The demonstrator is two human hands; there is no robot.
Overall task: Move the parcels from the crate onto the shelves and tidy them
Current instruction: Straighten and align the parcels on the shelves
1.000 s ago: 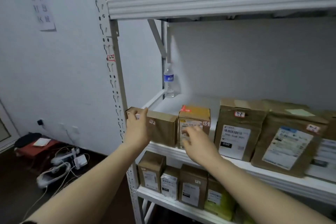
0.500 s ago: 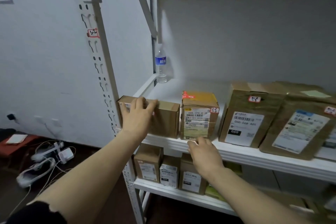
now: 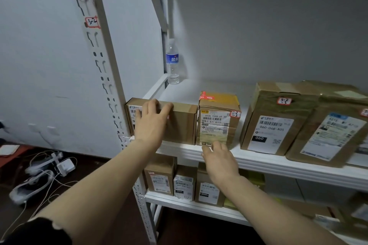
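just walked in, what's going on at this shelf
A person is tidying the shelf. The left hand rests on the front of the left box, fingertips at its top edge. The right hand touches the bottom front edge of the taped box beside it. Bigger parcels stand to the right.

Along the front of the middle shelf (image 3: 278,165) we find four parcels: the end box (image 3: 181,123) against the left post, a narrower box (image 3: 217,121) just beside it, then a big box (image 3: 272,123) and a wide parcel (image 3: 328,137) further right. A bottle (image 3: 172,65) stands in the back left corner. Small boxes (image 3: 160,177) sit on the lower shelf (image 3: 189,206).
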